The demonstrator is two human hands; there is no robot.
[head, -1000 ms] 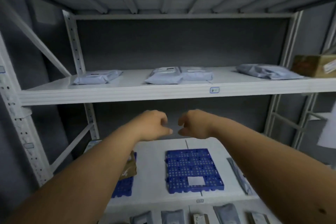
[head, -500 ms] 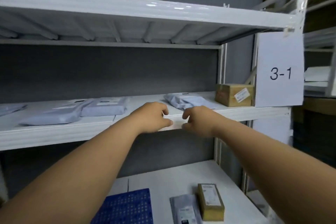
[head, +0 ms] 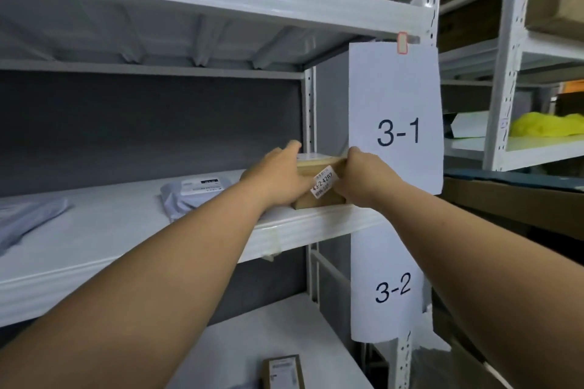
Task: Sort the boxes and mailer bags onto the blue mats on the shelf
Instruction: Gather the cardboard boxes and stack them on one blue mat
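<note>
Gripping a brown cardboard box (head: pixel 319 186) from both sides, the left hand (head: pixel 274 180) and right hand (head: pixel 360 178) curl their fingers round its ends at the right front corner of the middle shelf (head: pixel 126 230). A grey mailer bag (head: pixel 192 196) lies on the same shelf, just left of the box. Paper signs reading 3-1 (head: pixel 396 117) and 3-2 (head: pixel 387 287) hang on the upright beside it.
</note>
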